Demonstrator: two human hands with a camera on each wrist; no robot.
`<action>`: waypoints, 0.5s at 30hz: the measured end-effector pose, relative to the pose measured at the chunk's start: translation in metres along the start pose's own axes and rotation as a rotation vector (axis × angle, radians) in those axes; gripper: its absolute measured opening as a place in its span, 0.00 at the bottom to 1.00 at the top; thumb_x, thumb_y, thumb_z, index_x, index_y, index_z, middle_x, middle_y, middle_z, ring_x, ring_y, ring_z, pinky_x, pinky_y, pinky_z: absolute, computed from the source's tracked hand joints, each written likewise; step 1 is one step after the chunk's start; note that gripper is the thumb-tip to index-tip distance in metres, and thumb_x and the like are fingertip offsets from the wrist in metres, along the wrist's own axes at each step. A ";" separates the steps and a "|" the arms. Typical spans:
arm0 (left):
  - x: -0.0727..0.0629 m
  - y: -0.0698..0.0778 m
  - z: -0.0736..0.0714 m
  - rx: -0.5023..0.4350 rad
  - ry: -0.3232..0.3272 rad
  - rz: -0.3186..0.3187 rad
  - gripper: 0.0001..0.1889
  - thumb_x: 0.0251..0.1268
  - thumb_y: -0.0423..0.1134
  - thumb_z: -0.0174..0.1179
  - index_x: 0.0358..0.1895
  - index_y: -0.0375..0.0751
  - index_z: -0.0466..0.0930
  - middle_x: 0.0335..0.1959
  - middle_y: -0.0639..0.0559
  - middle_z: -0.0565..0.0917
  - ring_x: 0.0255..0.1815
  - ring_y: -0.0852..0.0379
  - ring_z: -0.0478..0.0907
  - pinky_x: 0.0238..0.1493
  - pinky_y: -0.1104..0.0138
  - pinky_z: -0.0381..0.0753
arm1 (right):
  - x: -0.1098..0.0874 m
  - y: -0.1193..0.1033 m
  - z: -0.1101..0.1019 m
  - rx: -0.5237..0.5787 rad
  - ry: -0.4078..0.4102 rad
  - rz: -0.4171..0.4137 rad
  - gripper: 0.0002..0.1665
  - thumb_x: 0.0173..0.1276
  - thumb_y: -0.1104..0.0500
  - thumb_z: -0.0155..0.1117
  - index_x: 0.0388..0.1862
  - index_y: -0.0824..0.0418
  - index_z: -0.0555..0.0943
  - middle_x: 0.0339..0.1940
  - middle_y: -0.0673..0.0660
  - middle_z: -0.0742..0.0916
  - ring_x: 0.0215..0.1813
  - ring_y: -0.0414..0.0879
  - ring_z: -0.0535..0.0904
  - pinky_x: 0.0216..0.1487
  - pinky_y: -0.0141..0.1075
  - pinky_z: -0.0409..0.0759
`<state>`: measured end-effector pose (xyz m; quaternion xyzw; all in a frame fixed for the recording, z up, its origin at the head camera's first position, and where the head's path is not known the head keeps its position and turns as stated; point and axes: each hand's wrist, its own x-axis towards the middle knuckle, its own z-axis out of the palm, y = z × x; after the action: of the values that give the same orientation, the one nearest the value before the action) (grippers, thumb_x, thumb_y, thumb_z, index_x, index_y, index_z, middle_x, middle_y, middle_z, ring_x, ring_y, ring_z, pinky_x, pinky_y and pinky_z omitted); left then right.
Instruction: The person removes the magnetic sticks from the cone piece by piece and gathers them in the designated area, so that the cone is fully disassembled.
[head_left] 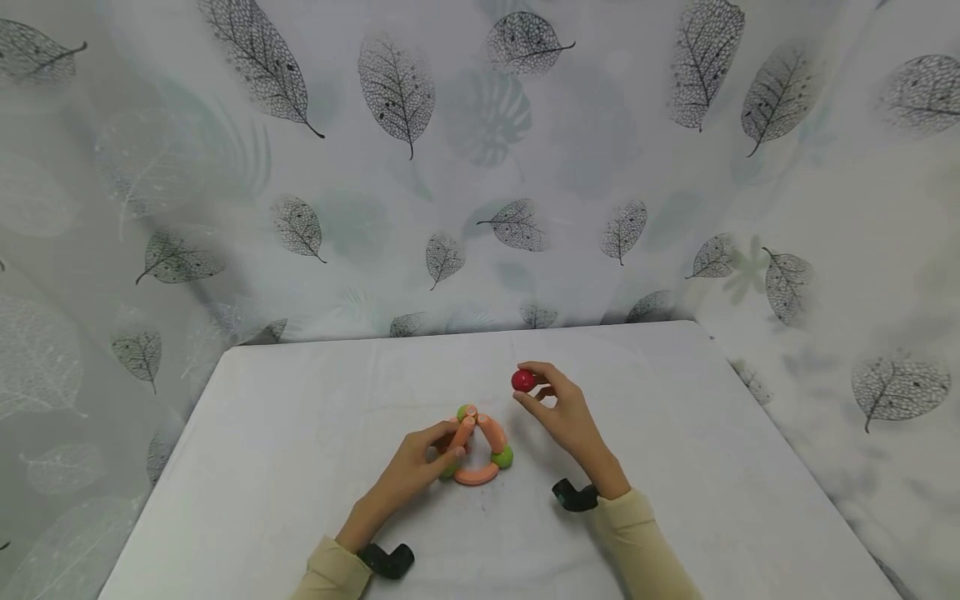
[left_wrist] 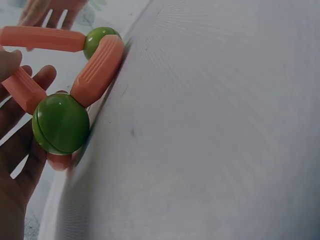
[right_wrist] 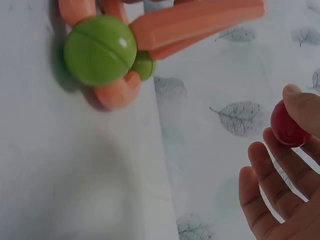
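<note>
My right hand [head_left: 562, 414] pinches a small red ball [head_left: 523, 381] between thumb and fingertips, up above the table and to the right of a toy frame. Several orange rods [head_left: 492, 433] and green balls [head_left: 502, 457] make up this frame, joined in a ring with rods rising from it. My left hand [head_left: 415, 460] grips one raised orange rod [head_left: 462, 432] from the left, thumb in front. In the left wrist view, a glossy green ball [left_wrist: 61, 124] joins orange rods beside the fingers. The right wrist view has the red ball [right_wrist: 288, 125] apart from the frame's green ball [right_wrist: 100, 50].
A white cloth covers the table [head_left: 315, 417]. Behind and beside it hangs a leaf-patterned curtain [head_left: 465, 167]. Black curved devices [head_left: 387, 561] sit at both wrists, below light yellow sleeves [head_left: 645, 542].
</note>
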<state>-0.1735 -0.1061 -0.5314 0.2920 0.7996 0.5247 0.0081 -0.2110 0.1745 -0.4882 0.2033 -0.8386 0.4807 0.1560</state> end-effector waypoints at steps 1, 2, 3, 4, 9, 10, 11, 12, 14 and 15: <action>0.000 0.000 0.000 -0.003 0.001 0.003 0.17 0.75 0.40 0.64 0.63 0.43 0.81 0.46 0.50 0.90 0.43 0.65 0.82 0.47 0.68 0.83 | 0.000 0.003 -0.001 -0.005 -0.002 0.016 0.29 0.66 0.63 0.76 0.65 0.56 0.79 0.53 0.55 0.88 0.53 0.48 0.84 0.47 0.33 0.85; 0.000 0.000 0.000 -0.007 0.001 0.006 0.17 0.75 0.40 0.64 0.62 0.43 0.81 0.46 0.50 0.90 0.43 0.65 0.82 0.47 0.68 0.83 | 0.000 0.005 -0.002 -0.007 -0.003 0.033 0.29 0.67 0.62 0.76 0.65 0.56 0.79 0.52 0.55 0.88 0.53 0.48 0.84 0.48 0.33 0.85; 0.000 -0.001 0.000 -0.011 0.000 0.009 0.17 0.75 0.40 0.64 0.62 0.43 0.81 0.46 0.51 0.90 0.43 0.66 0.82 0.47 0.67 0.83 | 0.000 0.008 -0.004 -0.011 -0.006 0.048 0.28 0.67 0.61 0.76 0.65 0.56 0.79 0.52 0.55 0.88 0.53 0.48 0.84 0.48 0.34 0.85; 0.000 -0.001 0.000 -0.013 0.000 0.010 0.16 0.75 0.41 0.64 0.62 0.43 0.81 0.46 0.51 0.90 0.43 0.66 0.82 0.47 0.68 0.83 | 0.000 0.011 -0.005 -0.014 -0.009 0.062 0.28 0.68 0.60 0.75 0.66 0.57 0.79 0.52 0.55 0.88 0.54 0.48 0.84 0.49 0.34 0.85; 0.000 -0.003 0.000 -0.009 0.004 0.018 0.16 0.75 0.41 0.64 0.61 0.42 0.82 0.46 0.53 0.91 0.43 0.67 0.83 0.47 0.68 0.83 | -0.001 0.025 -0.012 -0.048 -0.028 0.142 0.27 0.70 0.56 0.74 0.66 0.57 0.79 0.52 0.55 0.89 0.56 0.49 0.84 0.52 0.37 0.84; 0.000 -0.003 0.001 -0.009 0.005 0.018 0.16 0.75 0.40 0.64 0.61 0.42 0.82 0.46 0.53 0.91 0.43 0.67 0.83 0.47 0.68 0.83 | -0.002 0.028 -0.013 -0.054 -0.034 0.159 0.27 0.70 0.56 0.74 0.66 0.57 0.79 0.52 0.55 0.89 0.56 0.49 0.84 0.52 0.39 0.84; 0.000 -0.004 0.001 -0.008 0.005 0.020 0.16 0.75 0.40 0.64 0.61 0.42 0.82 0.46 0.53 0.91 0.43 0.67 0.83 0.47 0.67 0.84 | -0.002 0.030 -0.015 -0.059 -0.036 0.176 0.27 0.70 0.55 0.74 0.66 0.56 0.80 0.52 0.55 0.89 0.57 0.50 0.84 0.54 0.40 0.84; 0.000 -0.004 0.001 -0.006 0.005 0.022 0.16 0.75 0.40 0.64 0.61 0.41 0.82 0.46 0.53 0.91 0.43 0.66 0.83 0.46 0.67 0.84 | -0.003 0.033 -0.017 -0.067 -0.039 0.190 0.27 0.70 0.54 0.74 0.66 0.56 0.80 0.52 0.56 0.89 0.57 0.50 0.83 0.55 0.43 0.84; -0.001 -0.005 0.001 -0.010 0.004 0.018 0.16 0.76 0.41 0.64 0.61 0.42 0.82 0.46 0.54 0.91 0.43 0.66 0.83 0.46 0.68 0.83 | -0.003 0.038 -0.020 -0.078 -0.043 0.218 0.26 0.70 0.54 0.74 0.65 0.55 0.80 0.53 0.56 0.89 0.58 0.52 0.83 0.58 0.48 0.82; -0.001 -0.005 0.001 -0.011 0.003 0.017 0.16 0.76 0.41 0.64 0.61 0.42 0.82 0.46 0.54 0.91 0.43 0.66 0.83 0.47 0.68 0.83 | -0.004 0.041 -0.022 -0.083 -0.044 0.230 0.26 0.70 0.53 0.74 0.65 0.55 0.81 0.54 0.57 0.89 0.58 0.53 0.82 0.60 0.50 0.81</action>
<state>-0.1750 -0.1070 -0.5368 0.2981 0.7941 0.5296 0.0043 -0.2263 0.2130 -0.5098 0.1095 -0.8789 0.4555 0.0897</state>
